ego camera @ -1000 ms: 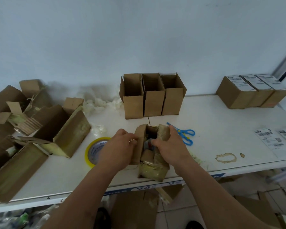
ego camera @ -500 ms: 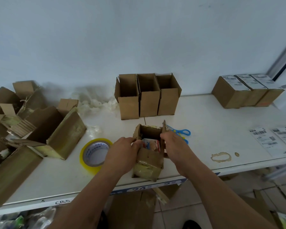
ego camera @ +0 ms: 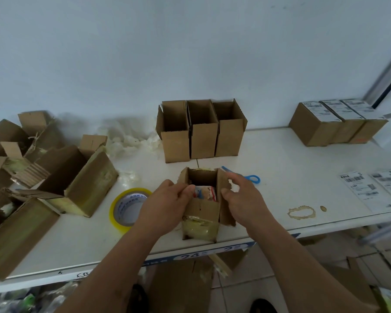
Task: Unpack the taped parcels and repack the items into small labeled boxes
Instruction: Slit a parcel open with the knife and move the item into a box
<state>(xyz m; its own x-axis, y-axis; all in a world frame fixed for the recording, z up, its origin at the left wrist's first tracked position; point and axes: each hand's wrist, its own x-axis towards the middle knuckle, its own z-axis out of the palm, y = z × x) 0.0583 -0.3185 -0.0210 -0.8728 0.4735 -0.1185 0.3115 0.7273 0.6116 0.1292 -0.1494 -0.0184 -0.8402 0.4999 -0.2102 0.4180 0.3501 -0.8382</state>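
A small taped parcel (ego camera: 201, 222) stands near the table's front edge with its top flaps spread. A colourful packet (ego camera: 204, 193) shows inside its mouth. My left hand (ego camera: 165, 204) grips the parcel's left side, fingertips curled over the rim onto the packet. My right hand (ego camera: 242, 199) is at the right flap, thumb against it, fingers loosely spread above. Three empty open small boxes (ego camera: 201, 136) stand in a row behind. Three closed labeled boxes (ego camera: 334, 125) sit at the far right.
A yellow tape roll (ego camera: 128, 206) lies left of the parcel. Blue scissors (ego camera: 251, 177) lie behind my right hand. Opened, torn cartons (ego camera: 77, 177) and tape scraps (ego camera: 131, 141) crowd the left. Loose shipping labels (ego camera: 370, 188) lie at the right edge.
The parcel's flaps have been pulled wide and the packet inside has come into sight. My right hand has loosened from the right flap and its fingers have spread.
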